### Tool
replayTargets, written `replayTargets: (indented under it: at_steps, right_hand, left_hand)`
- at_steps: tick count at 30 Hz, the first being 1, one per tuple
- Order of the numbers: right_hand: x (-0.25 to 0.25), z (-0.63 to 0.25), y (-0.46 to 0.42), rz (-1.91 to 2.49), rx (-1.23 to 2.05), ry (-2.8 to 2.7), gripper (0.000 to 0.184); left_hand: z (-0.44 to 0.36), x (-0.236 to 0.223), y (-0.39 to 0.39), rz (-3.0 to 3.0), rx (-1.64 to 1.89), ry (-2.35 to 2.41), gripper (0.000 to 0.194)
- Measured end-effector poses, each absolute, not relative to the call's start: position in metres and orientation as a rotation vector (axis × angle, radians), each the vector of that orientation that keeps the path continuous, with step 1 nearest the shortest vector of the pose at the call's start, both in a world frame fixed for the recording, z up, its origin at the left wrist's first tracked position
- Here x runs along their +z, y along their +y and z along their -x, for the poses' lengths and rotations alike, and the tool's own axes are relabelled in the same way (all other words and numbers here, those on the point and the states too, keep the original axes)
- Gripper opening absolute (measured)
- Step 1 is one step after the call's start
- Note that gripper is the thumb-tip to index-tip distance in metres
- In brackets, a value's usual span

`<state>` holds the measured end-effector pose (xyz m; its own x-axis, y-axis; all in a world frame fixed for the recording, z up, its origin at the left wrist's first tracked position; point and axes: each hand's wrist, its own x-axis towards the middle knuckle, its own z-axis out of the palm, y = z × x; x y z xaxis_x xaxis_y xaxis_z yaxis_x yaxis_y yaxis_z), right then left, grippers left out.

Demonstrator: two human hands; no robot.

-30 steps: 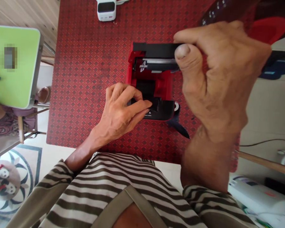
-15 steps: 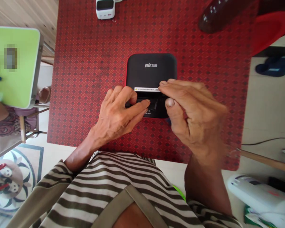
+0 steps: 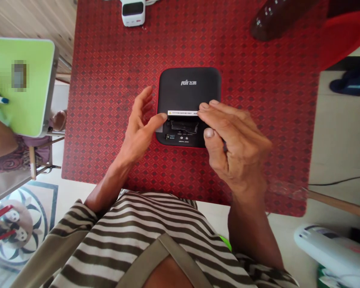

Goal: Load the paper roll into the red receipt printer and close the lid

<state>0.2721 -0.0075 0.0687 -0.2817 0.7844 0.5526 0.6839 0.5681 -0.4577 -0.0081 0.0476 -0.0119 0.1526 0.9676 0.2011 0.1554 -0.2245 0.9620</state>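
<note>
A black label printer (image 3: pixel 188 90) with a red base lies on the red patterned table cover (image 3: pixel 108 80), its lid down. White lettering shows on the lid, and a white strip runs along its near edge above the paper slot. My left hand (image 3: pixel 139 128) is at the printer's left side, fingers spread, thumb tip touching the lid's near left corner. My right hand (image 3: pixel 232 140) rests its fingertips on the lid's near right edge, fingers held together and flat, nothing in them.
A small white device (image 3: pixel 134 12) stands at the table's far edge. A dark object (image 3: pixel 276 20) and a red plate (image 3: pixel 345 36) lie far right. A green tabletop (image 3: pixel 21 84) with another person's arm is at left. A white appliance (image 3: pixel 333 248) is near right.
One second ago my right hand held the lid up, showing the red inside. The lid has come down shut. My left hand has since let go of the front and opened its fingers.
</note>
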Motion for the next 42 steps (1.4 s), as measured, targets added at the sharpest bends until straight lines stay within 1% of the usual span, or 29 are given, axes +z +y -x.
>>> replayTargets:
  at_steps: [3, 7, 12, 15, 18, 20, 24, 27, 32, 37, 42]
  right_hand:
    - [0.063, -0.271, -0.011, 1.179, 0.188, -2.018, 0.057]
    - [0.055, -0.27, -0.016, 1.226, 0.209, -1.976, 0.054]
    - [0.049, -0.269, -0.019, 1.321, 0.221, -1.965, 0.049]
    - [0.048, -0.268, -0.018, 1.324, 0.219, -1.97, 0.049]
    - [0.051, -0.265, -0.021, 1.329, 0.224, -1.966, 0.052]
    - [0.054, -0.261, -0.026, 1.299, 0.156, -1.902, 0.055]
    - [0.054, -0.251, -0.045, 1.31, 0.015, -1.67, 0.058]
    - [0.046, -0.245, -0.058, 1.4, 0.057, -1.599, 0.057]
    - [0.028, -0.236, -0.068, 1.404, 0.076, -1.507, 0.056]
    - [0.022, -0.232, -0.069, 1.414, 0.127, -1.46, 0.057]
    - [0.021, -0.235, -0.071, 1.39, 0.161, -1.42, 0.058]
  left_hand:
    - [0.012, -0.03, 0.052, -1.458, 1.121, 1.094, 0.079]
    - [0.013, -0.027, 0.052, -1.461, 1.073, 1.185, 0.074]
    - [0.014, -0.027, 0.055, -1.528, 1.025, 1.189, 0.083]
    - [0.01, -0.022, 0.054, -1.458, 1.054, 1.191, 0.081]
    - [0.005, -0.009, 0.047, -1.362, 1.102, 1.18, 0.073]
    - [0.005, 0.0, 0.039, -1.322, 1.119, 1.14, 0.068]
    - [0.012, 0.01, 0.024, -1.367, 1.119, 1.054, 0.071]
    - [0.015, 0.015, 0.017, -1.445, 1.077, 1.081, 0.072]
    - [0.012, 0.017, 0.014, -1.479, 1.088, 1.084, 0.06]
    - [0.01, 0.013, 0.017, -1.502, 1.081, 1.127, 0.052]
    - [0.004, 0.013, 0.02, -1.445, 1.078, 1.161, 0.054]
